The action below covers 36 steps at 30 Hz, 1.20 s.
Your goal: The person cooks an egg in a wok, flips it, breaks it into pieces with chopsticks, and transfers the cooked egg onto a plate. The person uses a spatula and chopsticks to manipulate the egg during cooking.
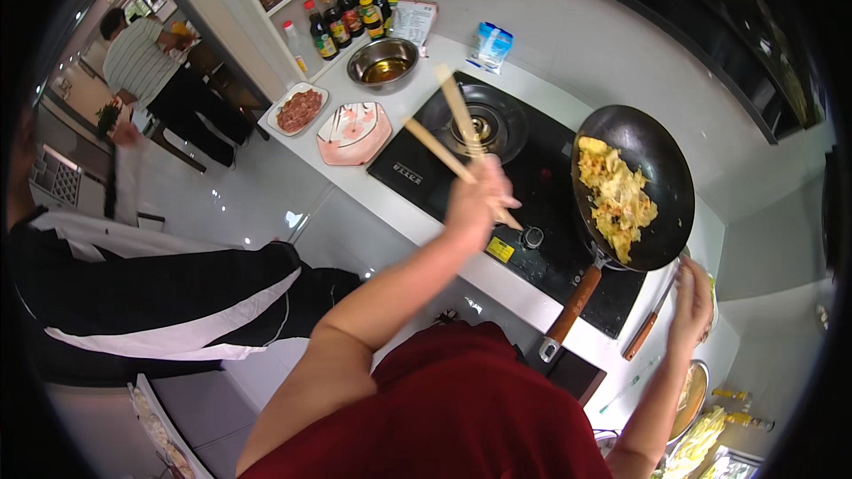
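Observation:
My left hand is shut on a pair of long wooden chopsticks, their tips spread over the left burner of the black glass hob. A black wok with a wooden handle sits on the hob's right side, holding cooked scrambled egg. Beside the wok's lower right rim is my right hand, blurred, its fingers curved; whether it grips anything cannot be made out. A knife with a wooden handle lies on the counter just left of that hand.
Left of the hob are a patterned dish, a plate of raw meat and a steel bowl of liquid. Sauce bottles and a blue packet stand behind. A person in black and white is close at left; another stands farther off.

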### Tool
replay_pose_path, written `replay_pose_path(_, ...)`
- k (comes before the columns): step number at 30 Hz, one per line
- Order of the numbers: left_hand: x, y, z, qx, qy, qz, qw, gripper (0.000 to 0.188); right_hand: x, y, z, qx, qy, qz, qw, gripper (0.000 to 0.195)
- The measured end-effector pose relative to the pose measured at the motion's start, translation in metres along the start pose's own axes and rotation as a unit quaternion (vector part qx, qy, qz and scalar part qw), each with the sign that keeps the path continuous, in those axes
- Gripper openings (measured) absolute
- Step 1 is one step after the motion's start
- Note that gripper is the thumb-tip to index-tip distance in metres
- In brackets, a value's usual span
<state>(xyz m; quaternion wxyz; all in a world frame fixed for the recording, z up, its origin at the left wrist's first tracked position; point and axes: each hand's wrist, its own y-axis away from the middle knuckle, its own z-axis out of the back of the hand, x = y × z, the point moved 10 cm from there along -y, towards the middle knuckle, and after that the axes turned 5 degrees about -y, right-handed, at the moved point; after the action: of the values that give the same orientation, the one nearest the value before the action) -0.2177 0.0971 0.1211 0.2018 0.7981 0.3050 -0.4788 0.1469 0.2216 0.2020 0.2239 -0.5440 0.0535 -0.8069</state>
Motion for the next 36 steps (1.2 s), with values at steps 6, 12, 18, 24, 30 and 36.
replay_pose_path(6, 0.009, -0.001, 0.174, -0.126, -0.186, 0.118, 0.967, 0.029, -0.142, 0.056, 0.106, -0.130, -0.003, -0.177, 0.976, 0.024)
replay_pose_path(12, 0.085, 0.019, 0.207, -0.248, -0.058, 0.225, 0.940, 0.020, -0.121, 0.073, 0.074, -0.102, 0.005, -0.179, 0.979, 0.023)
replay_pose_path(18, 0.092, -0.056, 0.265, -0.202, -0.474, 0.019, 0.857, 0.019, -0.134, 0.101, 0.086, -0.110, -0.002, -0.233, 0.966, 0.022)
replay_pose_path(24, 0.073, -0.123, 0.245, -0.182, -0.709, 0.002, 0.681, 0.017, -0.158, 0.132, 0.099, -0.111, 0.036, -0.274, 0.955, 0.020)
replay_pose_path(30, 0.068, -0.131, 0.276, -0.284, -0.606, -0.026, 0.743, 0.033, -0.201, 0.153, 0.111, -0.105, 0.024, -0.298, 0.948, 0.019)
replay_pose_path(36, 0.077, -0.083, 0.383, -0.542, -0.089, 0.084, 0.832, 0.037, -0.222, 0.198, 0.134, -0.172, 0.048, -0.352, 0.919, 0.019)
